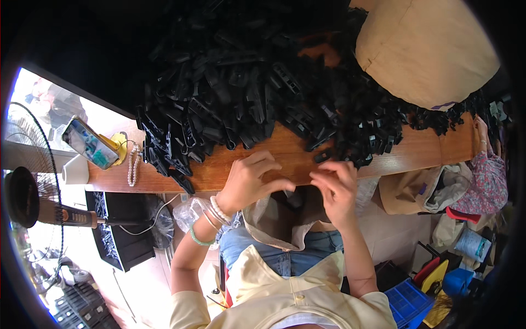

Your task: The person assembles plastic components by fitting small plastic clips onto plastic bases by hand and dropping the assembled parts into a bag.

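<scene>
A small black part (322,157) lies on the bench (219,171), just beyond the fingertips of the right hand (341,194), its long axis running roughly left to right. That hand is nearer than the left hand (247,180); each grip is loosely parted, with nothing visible in it. The heap of black parts (235,98) bounds the far side; bare wood and the front edge lie nearer, above an open bag (262,232).

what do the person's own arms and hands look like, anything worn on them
The short sleeves are pale yellow. The left hand is ungloved, with white bracelets and a green bracelet on that side. The right hand is ungloved too; no bracelet shows there.
</scene>
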Motion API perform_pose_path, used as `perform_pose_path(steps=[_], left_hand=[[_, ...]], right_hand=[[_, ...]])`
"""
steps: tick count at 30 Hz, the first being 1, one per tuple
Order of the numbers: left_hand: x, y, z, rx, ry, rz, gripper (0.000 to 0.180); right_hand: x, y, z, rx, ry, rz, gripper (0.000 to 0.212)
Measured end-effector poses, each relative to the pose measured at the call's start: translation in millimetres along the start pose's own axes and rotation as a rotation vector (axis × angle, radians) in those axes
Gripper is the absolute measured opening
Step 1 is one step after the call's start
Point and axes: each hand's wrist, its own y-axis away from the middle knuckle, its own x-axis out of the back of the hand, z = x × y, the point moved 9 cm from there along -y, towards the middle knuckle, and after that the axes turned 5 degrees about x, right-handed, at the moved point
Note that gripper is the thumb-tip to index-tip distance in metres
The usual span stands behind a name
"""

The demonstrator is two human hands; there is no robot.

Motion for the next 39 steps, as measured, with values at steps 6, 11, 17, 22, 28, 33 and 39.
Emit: perform_pose_path(steps=[6, 11, 17, 22, 28, 33, 39], left_hand=[[-29.1, -43.9, 35.6, -0.227, -0.397, 0.368, 0.022], [-32.0, -38.5, 35.3, -0.232, -0.609, 0.348, 0.012], [-4.0, 9.6, 32.6, -0.232, -0.758, 0.285, 0.019], [-31.3, 29.2, 43.8, -0.298, -0.876, 0.133, 0.043], [-23.8, 10.3, 52.3, -0.269, -0.502, 0.070, 0.052], [-18.0, -13.3, 41.5, -0.269, -0.374, -0.013, 0.035], [-9.5, -13.2, 19.0, -0.130, -0.208, 0.007, 0.020]], right_hand=[[-4.0, -10.6, 9.9, 0.015, 0.317, -0.018, 0.025], [-7.1, -3.9, -3.0, 0.086, 0.186, 0.021, 0.018], [-25.5, 7.5, 0.3, -0.160, -0.298, 0.049, 0.031], [-15.9, 8.4, 5.7, -0.136, -0.213, 0.161, 0.036], [1.1, 20.4, 9.2, -0.134, 0.131, 0.143, 0.038], [7.7, 24.5, 17.1, -0.236, 0.187, 0.111, 0.032], [8.4, 24.8, 19.6, -0.301, -0.213, 0.106, 0.026]])
